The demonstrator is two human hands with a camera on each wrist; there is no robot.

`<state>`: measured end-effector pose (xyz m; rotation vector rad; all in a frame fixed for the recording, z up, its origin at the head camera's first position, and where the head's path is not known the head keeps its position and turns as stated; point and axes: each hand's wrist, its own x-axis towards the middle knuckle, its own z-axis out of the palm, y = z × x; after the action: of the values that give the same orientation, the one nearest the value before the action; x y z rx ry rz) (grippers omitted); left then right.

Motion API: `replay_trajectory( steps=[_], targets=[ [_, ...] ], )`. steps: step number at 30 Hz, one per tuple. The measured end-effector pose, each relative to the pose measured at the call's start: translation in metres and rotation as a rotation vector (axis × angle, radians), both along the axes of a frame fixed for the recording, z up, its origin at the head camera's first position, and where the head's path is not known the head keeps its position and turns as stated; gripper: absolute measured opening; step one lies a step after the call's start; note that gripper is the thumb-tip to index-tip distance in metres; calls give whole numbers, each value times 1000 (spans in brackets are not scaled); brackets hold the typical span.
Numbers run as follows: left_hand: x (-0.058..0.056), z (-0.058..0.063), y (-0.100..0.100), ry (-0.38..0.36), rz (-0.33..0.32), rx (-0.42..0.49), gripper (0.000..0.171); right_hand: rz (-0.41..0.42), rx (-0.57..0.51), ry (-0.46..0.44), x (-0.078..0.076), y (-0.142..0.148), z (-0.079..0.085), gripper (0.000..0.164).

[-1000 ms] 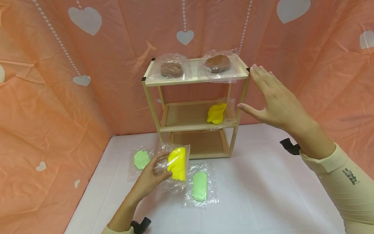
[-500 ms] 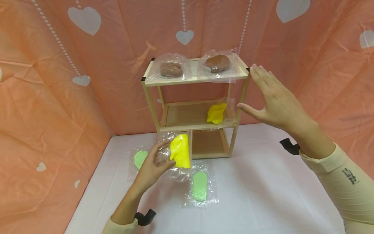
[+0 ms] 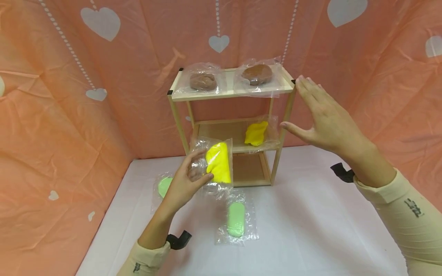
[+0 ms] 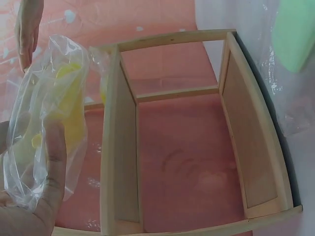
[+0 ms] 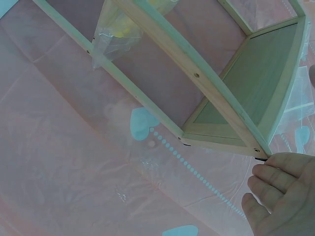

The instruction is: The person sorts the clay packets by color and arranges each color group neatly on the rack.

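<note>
My left hand (image 3: 183, 184) pinches a clear plastic bag of yellow clay (image 3: 220, 163) between thumb and fingers. The bag hangs upright in front of the left part of the wooden shelf (image 3: 221, 131), level with its middle tier's front edge. In the left wrist view, the thumb (image 4: 55, 157) presses against the bag beside that tier. My right hand (image 3: 326, 119), fingers straight and thumb spread, is at the shelf's upper right corner; in the right wrist view its fingertips touch that corner. Another bagged yellow clay piece (image 3: 256, 133) lies on the middle tier's right side.
On the top tier lie two bagged brown clay lumps, one left (image 3: 203, 82) and one right (image 3: 257, 74). Two bagged light green pieces lie on the white table: an oblong one (image 3: 236, 219) and a rounder one (image 3: 165, 186), partly behind my left hand. Pink-orange cloth (image 3: 148, 57) hangs around.
My left hand has lifted the bag of yellow clay upward and slightly right, from below the bottom tier's height to the middle tier. The right hand has stayed at the corner.
</note>
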<state>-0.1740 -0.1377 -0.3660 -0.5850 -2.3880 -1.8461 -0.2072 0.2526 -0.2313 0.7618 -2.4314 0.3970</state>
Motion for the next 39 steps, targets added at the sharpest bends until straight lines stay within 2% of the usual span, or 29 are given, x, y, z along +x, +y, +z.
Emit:
replay_trajectory(
  steps=[12, 19, 25, 34, 37, 39],
  targets=[
    [-30, 10, 9, -40, 20, 41, 76, -11, 5, -7, 1, 1, 0, 106],
    [-45, 17, 15, 9, 94, -57, 74, -14, 2, -13, 1, 1, 0, 106],
    [-49, 18, 19, 13, 121, -91, 73, -18, 3, -18, 1, 1, 0, 106],
    [-50, 21, 22, 67, 224, -277, 80, -8, -1, -13, 0, 0, -1, 106],
    [-48, 22, 24, 88, 254, -295, 84, -1, -6, -8, 0, 0, -1, 106],
    [-47, 22, 26, 97, 271, -296, 81, -3, -6, -8, 0, 0, -1, 106]
  ],
)
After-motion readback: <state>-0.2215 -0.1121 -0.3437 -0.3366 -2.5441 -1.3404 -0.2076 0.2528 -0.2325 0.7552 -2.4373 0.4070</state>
